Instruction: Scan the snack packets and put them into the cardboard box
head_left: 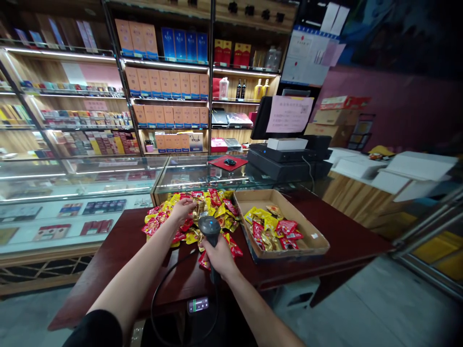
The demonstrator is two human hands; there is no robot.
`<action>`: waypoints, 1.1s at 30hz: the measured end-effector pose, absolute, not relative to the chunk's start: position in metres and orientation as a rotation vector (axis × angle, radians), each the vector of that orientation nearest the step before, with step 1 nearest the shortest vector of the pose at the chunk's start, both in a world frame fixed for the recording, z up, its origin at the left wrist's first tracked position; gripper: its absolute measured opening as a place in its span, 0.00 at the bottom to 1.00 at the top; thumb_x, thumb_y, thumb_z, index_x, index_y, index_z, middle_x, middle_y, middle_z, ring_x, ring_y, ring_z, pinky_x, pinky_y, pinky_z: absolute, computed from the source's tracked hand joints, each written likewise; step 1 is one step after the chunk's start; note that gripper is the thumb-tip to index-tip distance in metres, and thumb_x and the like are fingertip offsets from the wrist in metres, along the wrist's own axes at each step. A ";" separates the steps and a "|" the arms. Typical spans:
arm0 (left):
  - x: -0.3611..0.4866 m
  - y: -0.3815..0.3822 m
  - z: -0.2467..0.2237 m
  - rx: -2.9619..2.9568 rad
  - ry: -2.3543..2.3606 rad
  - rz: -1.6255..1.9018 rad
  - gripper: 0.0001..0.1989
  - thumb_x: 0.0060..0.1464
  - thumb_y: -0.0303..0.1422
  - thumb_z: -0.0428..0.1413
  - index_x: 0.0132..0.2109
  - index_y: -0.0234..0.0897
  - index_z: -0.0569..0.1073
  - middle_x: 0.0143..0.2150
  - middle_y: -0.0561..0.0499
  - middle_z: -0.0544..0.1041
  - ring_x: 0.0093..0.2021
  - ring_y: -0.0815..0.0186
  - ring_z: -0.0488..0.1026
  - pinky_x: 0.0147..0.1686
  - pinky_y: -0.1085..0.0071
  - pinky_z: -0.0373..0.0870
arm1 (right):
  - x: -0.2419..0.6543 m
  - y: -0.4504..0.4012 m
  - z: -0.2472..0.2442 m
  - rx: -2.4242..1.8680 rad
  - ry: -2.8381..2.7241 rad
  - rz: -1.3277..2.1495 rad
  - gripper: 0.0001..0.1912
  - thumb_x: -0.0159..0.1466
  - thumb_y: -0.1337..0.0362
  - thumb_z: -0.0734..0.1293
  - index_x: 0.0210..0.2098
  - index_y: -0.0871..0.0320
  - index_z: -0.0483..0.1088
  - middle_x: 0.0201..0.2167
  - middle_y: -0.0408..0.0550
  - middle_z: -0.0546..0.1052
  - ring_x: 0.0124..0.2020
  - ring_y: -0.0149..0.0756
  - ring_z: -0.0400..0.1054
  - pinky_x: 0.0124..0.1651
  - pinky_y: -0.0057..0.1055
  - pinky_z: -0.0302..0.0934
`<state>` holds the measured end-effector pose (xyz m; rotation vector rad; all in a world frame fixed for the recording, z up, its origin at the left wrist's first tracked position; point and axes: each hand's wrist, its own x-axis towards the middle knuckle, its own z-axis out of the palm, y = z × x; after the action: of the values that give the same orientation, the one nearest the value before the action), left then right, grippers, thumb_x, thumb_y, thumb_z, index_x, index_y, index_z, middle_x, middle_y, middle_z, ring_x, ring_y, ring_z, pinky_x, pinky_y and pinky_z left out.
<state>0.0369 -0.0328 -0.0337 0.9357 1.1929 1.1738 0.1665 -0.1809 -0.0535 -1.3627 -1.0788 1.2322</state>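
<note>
My right hand is wrapped round the handle of a black barcode scanner, its head tipped toward the pile. A cable loops down from the scanner to the left. My left hand reaches over a heap of small snack packets in red, yellow and gold. Its fingers pinch a gold snack packet just beyond the scanner head. To the right lies a shallow cardboard box with more red, yellow and gold packets inside.
The dark red table stands against a glass display counter. On the counter are a till screen, a red mat and a mouse. A lit phone is below the table's near edge. Stocked shelves line the back.
</note>
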 end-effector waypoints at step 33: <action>0.029 -0.036 -0.039 0.877 1.150 1.121 0.19 0.37 0.31 0.69 0.34 0.35 0.69 0.28 0.54 0.74 0.23 0.72 0.71 0.23 0.75 0.69 | 0.172 -0.164 -0.059 -1.229 -1.070 1.080 0.13 0.53 0.56 0.67 0.34 0.58 0.71 0.21 0.43 0.75 0.21 0.34 0.68 0.26 0.29 0.61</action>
<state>0.0294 -0.0360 -0.0387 0.8767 1.1499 1.1208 0.1720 -0.1638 -0.0595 -1.2294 -1.0696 1.0802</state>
